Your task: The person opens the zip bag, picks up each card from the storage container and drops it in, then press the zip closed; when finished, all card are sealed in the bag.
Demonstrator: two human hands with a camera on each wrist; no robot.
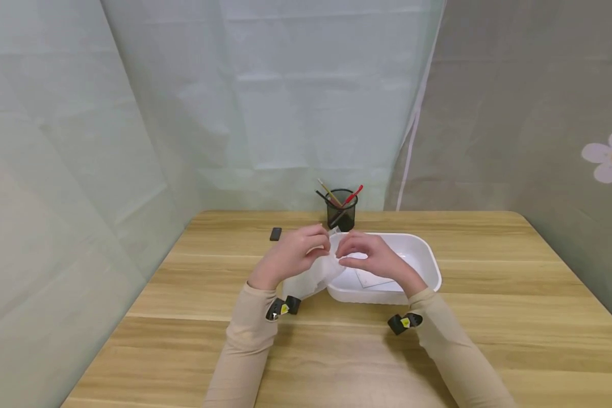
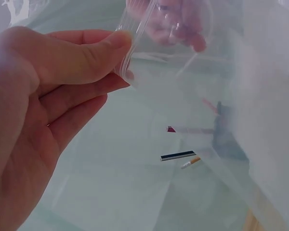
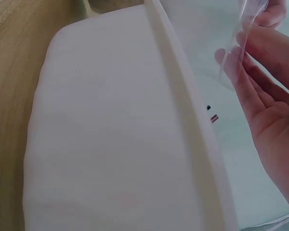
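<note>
Both hands hold a clear plastic zip bag (image 1: 311, 279) above the left rim of a white plastic tub (image 1: 424, 253). My left hand (image 1: 316, 242) pinches the bag's top strip between thumb and fingers (image 2: 126, 60). My right hand (image 1: 348, 252) pinches the same top edge just to the right (image 3: 253, 29). The rest of the bag (image 2: 192, 96) hangs down toward the table. Through the plastic the right hand's fingertips (image 2: 178, 21) show blurred. I cannot tell whether the bag holds anything.
A black mesh pen cup (image 1: 340, 211) with several pens stands behind the tub. A small black object (image 1: 275, 234) lies on the wooden table (image 1: 489, 317) left of the cup. A sheet of paper (image 1: 373, 279) lies inside the tub (image 3: 115, 134). Curtains close in behind and at both sides.
</note>
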